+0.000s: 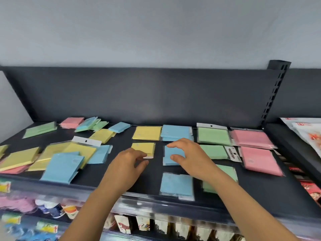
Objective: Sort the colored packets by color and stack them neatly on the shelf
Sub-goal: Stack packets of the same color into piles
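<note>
My right hand rests half-open on the thin blue plastic-wrapped packet, left hand loosely touching the yellow packet; light, slick, bendy, I'd pinch edges.

Head camera looks down, close above shelf.

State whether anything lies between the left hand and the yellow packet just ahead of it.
Nothing visible does: the fingertips of the left hand reach the near edge of the yellow packet, with bare shelf beside them.
</note>
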A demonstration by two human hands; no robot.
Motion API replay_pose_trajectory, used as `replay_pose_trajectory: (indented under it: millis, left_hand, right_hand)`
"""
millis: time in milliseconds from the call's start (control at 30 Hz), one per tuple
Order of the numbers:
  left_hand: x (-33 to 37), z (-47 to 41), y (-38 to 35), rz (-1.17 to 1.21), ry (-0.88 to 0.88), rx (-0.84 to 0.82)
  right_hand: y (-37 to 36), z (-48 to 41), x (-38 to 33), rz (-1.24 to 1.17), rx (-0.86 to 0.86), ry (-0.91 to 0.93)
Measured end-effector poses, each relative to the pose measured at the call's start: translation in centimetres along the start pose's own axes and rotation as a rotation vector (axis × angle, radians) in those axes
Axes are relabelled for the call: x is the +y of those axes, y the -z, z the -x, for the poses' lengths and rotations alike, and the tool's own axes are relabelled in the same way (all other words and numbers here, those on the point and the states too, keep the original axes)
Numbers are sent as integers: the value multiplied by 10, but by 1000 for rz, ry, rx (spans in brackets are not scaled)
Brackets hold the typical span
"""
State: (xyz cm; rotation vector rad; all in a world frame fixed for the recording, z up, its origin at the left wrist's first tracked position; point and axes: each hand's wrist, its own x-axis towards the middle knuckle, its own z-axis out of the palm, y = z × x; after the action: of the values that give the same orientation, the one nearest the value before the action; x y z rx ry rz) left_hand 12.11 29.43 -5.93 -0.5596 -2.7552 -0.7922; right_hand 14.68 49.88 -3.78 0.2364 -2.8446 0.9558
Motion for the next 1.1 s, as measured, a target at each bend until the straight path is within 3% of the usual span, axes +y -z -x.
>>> replay_pose_trajectory:
  millis: [267,467,1100]
  left_hand:
    - [-130,-6,72,-137,-66,121]
    - [-207,-22,115,-164,-136,88]
    - [-284,-59,135,-198,-61,44]
  right_hand:
    - [-72,-60,-81,-36,55,-115]
    - [-121,-99,-141,11,85,-174]
    - [-172,-192,-190,105,-37,-53]
